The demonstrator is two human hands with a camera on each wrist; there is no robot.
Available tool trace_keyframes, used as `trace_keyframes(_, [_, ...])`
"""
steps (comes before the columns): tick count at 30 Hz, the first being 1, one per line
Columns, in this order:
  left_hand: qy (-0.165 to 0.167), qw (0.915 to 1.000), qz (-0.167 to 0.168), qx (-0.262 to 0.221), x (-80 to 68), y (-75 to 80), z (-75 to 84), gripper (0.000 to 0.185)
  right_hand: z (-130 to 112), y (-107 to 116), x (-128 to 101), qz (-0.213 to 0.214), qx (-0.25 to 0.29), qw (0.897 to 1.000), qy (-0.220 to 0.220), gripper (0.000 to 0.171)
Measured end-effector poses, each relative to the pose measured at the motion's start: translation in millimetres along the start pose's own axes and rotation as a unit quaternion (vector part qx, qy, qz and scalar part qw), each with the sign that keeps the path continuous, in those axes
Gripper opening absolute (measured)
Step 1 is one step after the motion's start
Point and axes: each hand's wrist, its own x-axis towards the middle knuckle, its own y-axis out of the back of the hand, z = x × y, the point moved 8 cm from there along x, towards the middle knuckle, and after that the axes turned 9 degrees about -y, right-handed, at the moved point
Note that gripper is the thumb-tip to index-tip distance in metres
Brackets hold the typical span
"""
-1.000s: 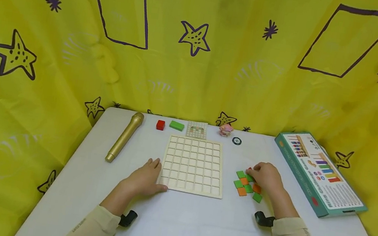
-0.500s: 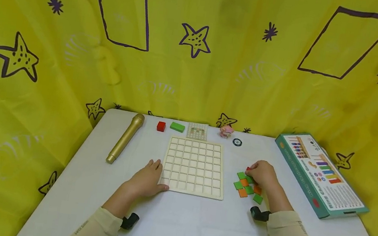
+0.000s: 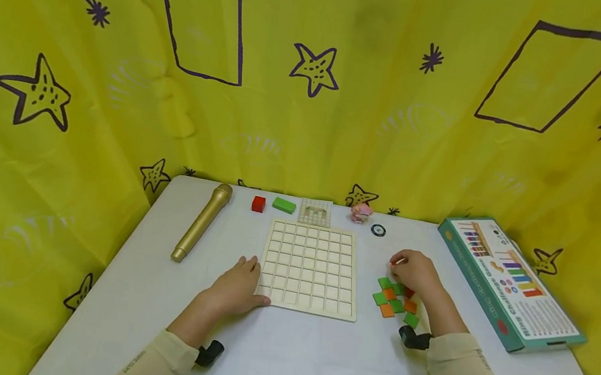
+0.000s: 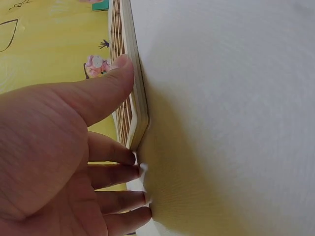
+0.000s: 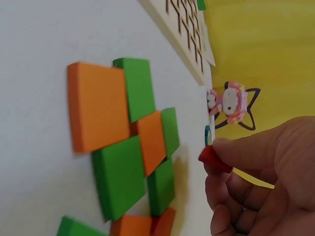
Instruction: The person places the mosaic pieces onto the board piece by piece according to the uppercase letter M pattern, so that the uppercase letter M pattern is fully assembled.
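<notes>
In the head view, a pale wooden grid board (image 3: 312,269) lies on the white table with its squares bare. My left hand (image 3: 236,287) rests at its near left corner, thumb on the near edge and extended fingers along the left side. The left wrist view shows that thumb (image 4: 115,78) touching the board's rim. Just beyond the loose tiles, my right hand (image 3: 418,274) pinches a small red tile (image 5: 212,160) between thumb and index finger, above the table. Below it lie several green tiles (image 5: 120,179) and orange tiles (image 5: 101,105), with another red tile (image 3: 409,292) partly hidden by the hand.
Behind the board lies a pattern card (image 3: 315,213). Along the back are a green block (image 3: 284,205), a red block (image 3: 258,205), a pink figurine (image 3: 361,213) and a round token (image 3: 378,230). A gold microphone (image 3: 202,223) lies left; a game box (image 3: 512,284) lies right.
My right hand has moved slightly away and left from the tile pile with the pinched red tile, leaving another red tile showing. The left hand stays at the board. The head view has shifted slightly.
</notes>
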Motion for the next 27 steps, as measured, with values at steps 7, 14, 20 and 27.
trace_keyframes(7, [-0.005, 1.0, 0.002, -0.003, 1.3, -0.5, 0.0, 0.087, -31.3, 0.7, -0.4, 0.009, 0.029, 0.999, 0.03, 0.019])
trace_keyframes(14, [-0.006, 0.9999, 0.004, -0.014, 2.3, -1.1, 2.2, 0.085, -63.6, -1.4, 3.6, 0.008, 0.065, 0.994, 0.09, 0.016])
trace_keyframes(20, [-0.004, 1.0, 0.002, -0.009, 0.3, -0.2, 2.8, 0.086, -91.4, -12.6, 9.1, -0.012, 0.096, 0.987, 0.126, 0.014])
trace_keyframes(27, [0.004, 1.0, 0.003, -0.003, 0.0, 2.5, 1.3, 0.087, -124.0, -24.0, 10.1, -0.022, 0.1, 0.984, 0.145, 0.012])
